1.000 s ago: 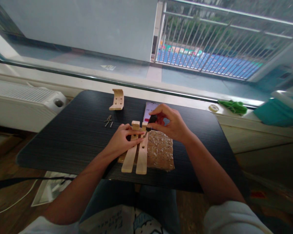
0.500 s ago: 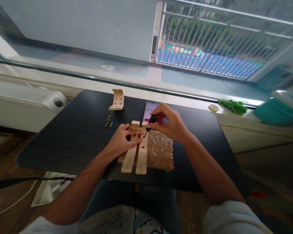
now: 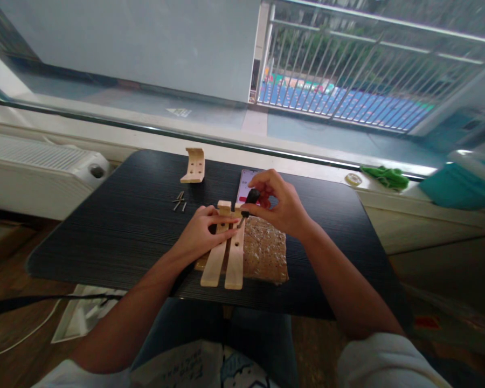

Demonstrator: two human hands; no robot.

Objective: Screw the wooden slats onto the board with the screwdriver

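Observation:
Two long pale wooden pieces lie side by side on a brown, plastic-wrapped cardboard slab point(image 3: 267, 250), the left wooden piece point(image 3: 213, 265) and the right wooden piece point(image 3: 235, 267), their wide ends toward me. Across them rests my left hand point(image 3: 203, 230), open, its stretched fingertips on the right piece, on either side of the screwdriver's tip. In my right hand point(image 3: 281, 205) I grip a screwdriver point(image 3: 253, 197) by its black handle, tilted with its tip down at the right piece. Whether a screw is under the tip is too small to tell.
On the black table point(image 3: 105, 226), a curved wooden part with holes point(image 3: 196, 164) stands at the back, with several screws point(image 3: 179, 200) before it. A phone point(image 3: 244, 180) lies partly behind my right hand. Tape point(image 3: 353, 179) and a green cloth point(image 3: 386, 177) sit on the sill.
My right hand's fingers have shifted slightly around the screwdriver's handle. My left hand and the wooden pieces stay where they were.

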